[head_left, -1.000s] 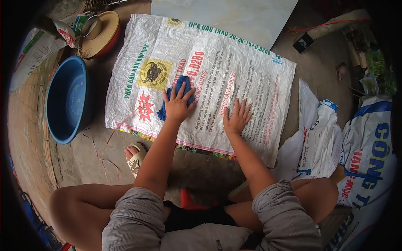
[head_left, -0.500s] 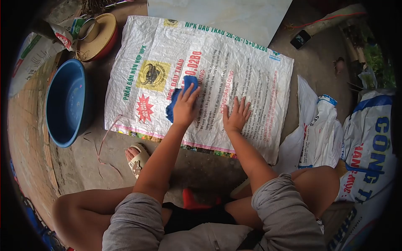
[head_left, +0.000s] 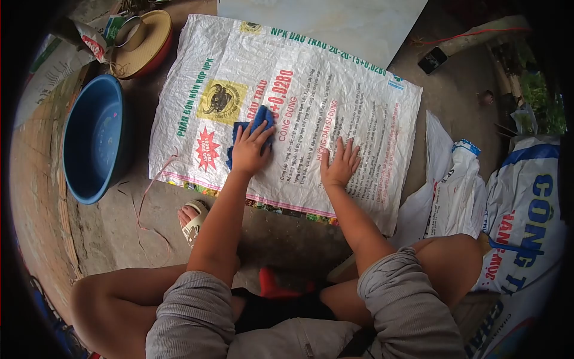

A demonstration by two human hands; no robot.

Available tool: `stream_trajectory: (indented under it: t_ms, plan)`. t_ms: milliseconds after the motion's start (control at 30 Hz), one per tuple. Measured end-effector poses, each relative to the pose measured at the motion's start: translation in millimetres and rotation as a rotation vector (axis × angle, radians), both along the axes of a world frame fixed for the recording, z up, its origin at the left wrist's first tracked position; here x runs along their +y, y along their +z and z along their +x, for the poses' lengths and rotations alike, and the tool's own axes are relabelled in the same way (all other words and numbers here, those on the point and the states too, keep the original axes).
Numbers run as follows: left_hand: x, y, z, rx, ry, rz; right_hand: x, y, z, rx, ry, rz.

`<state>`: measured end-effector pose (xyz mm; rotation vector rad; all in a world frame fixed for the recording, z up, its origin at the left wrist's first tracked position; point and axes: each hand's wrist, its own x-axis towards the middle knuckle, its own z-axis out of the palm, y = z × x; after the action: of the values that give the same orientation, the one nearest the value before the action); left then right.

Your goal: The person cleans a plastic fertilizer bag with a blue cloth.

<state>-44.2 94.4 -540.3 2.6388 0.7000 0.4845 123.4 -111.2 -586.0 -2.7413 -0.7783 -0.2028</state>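
Grips are both spread: the left hand (head_left: 251,152) lies palm down with its fingers fanned over a bunched blue cloth (head_left: 258,116), while the right hand (head_left: 341,170) rests flat, fingers apart, directly on the printed sack (head_left: 371,149). Neither hand is pinching anything that shows.

From left to right, a blue basin (head_left: 78,137) sits to the left of the sack, and a straw hat (head_left: 149,51) lies over something red beyond the sack's far left corner. A pink string (head_left: 142,206) trails down from the sack's near left corner, with a sandalled foot (head_left: 191,221) just below the near edge. On the sack's left half is the bull emblem (head_left: 221,102); the cloth lies just beside it, pressed against the sack. That is what has just changed — cloth and left hand have slid closer to the emblem, so the rubbing, as I judge it, now falls on the print there, with the right hand apparently steadying the sack.

Beyond the sack lies a pale sheet (head_left: 323,24). A phone (head_left: 431,60) rests past the far right corner, and crumpled white bags (head_left: 457,197) lie to the sack's right.
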Motion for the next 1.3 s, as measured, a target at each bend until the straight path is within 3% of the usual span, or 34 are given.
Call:
stream_trajectory:
  t_ms: [200,233,267,333,400,467,533,600,667,733,833,900,967,1133,1200,1300]
  plan:
    - [88,-14,-45,-0.396,0.671,-0.054,-1,1,1,0.010,-0.010,-0.017]
    - [88,-9,-41,-0.484,0.801,-0.176,-1,1,0,0.015,-0.009,-0.016]
    - [85,-6,-34,-0.482,0.801,-0.173,-1,1,0,0.020,-0.009,-0.014]
    - [64,8,-8,-0.489,0.750,-0.046,-2,-1,1,0.007,-0.004,-0.004]
    - [27,21,26,-0.430,0.460,-0.025,-1,-2,0,-0.011,0.005,0.002]
    - [-23,33,52,-0.216,0.155,-0.171,-1,0,0,-0.002,-0.004,0.002]
    - [-72,4,61,0.021,-0.211,-0.159,-1,-2,1,0.000,-0.009,-0.008]
    - [-124,-7,52,-0.014,-0.290,-0.111,-2,-6,2,0.002,-0.015,-0.015]
    - [-129,-8,44,0.009,-0.274,-0.114,-2,-9,4,-0.008,-0.023,-0.027]
    - [-120,-11,39,0.038,-0.262,-0.117,-2,-7,4,-0.013,-0.014,-0.020]
    - [-72,-10,36,0.098,-0.438,0.056,-1,-2,0,-0.015,-0.011,0.003]
    - [-40,4,28,0.064,-0.270,-0.010,-1,-2,1,-0.018,-0.002,0.016]
    - [-2,-11,17,0.028,-0.018,0.079,-1,-1,1,-0.008,-0.003,0.017]
    - [69,-20,-24,-0.196,0.607,-0.025,-1,-2,1,0.002,0.000,0.027]
    - [83,-20,-22,-0.382,0.689,-0.038,-1,-1,1,0.003,-0.003,0.018]
    - [50,-5,4,-0.449,0.626,-0.031,-1,0,1,0.002,0.000,0.019]
